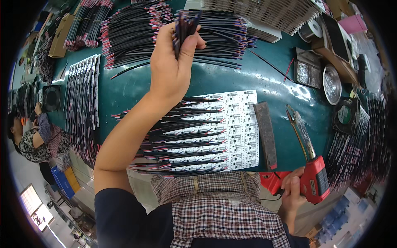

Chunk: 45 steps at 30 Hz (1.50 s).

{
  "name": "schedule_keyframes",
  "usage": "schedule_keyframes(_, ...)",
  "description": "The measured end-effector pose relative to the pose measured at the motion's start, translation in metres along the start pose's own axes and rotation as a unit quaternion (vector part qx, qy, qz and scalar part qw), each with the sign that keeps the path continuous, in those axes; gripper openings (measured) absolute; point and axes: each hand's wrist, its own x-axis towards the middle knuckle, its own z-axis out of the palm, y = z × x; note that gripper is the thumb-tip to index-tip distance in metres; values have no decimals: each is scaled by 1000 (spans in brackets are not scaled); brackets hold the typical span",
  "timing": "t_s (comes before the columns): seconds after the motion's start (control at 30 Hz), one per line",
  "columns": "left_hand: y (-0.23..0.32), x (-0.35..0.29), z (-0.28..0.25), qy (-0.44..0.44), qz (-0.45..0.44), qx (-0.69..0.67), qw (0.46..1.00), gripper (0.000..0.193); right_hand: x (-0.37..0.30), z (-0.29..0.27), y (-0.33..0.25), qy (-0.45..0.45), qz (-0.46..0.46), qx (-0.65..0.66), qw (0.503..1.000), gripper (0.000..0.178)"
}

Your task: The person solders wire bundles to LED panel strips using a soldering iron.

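**Wire bundle raised in your left hand, soldering gun in your right**

Your left hand (168, 68) is over the far side of the green counter (128, 87), its fingers closed around a bundle of dark wires (186, 29). The bundle's long axis runs nearly straight away from you, its far end leaning slightly right. Loose wires (223, 39) lie in a pile behind that hand, mostly running left to right.

Low at the right, by the near edge, your right hand (292, 194) has its fingers curled on a red soldering gun (315, 182). The gun's long axis slants away from you and leftward, its tip pointing toward the far side; you cannot tell here whether the tip touches anything.

Between your hands, nearer your body, lies a white circuit-board sheet (244, 142). Attached-looking wires (159, 138) cross its left part in rows, their red-and-black ends reaching past its left edge. A dark bar (265, 136) lies along the sheet's right edge, its length running away from you with a slight lean left.
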Motion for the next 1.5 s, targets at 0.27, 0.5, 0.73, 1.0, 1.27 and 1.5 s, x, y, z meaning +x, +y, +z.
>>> schedule_keyframes(0.27,-6,-7,6,22,-65,-171,983,23,4,8,-16,-14,4,0,1000,15)
schedule_keyframes(0.5,-5,-9,9,-3,-114,-150,982,23,2,8,-15,5,4,-19,1000,16)
schedule_keyframes(0.73,7,20,5,-42,-32,21,998,19,8,19,-23,-11,51,-13,999,18)
schedule_keyframes(1.0,46,-22,13,-244,-35,221,944,21,13,28,-24,-55,191,-96,975,20)
schedule_keyframes(1.27,37,-56,17,-238,-84,246,936,19,17,35,-20,-130,205,-212,947,29)
schedule_keyframes(1.5,35,-62,19,-220,-89,245,940,19,21,44,-11,-151,174,-203,952,20)
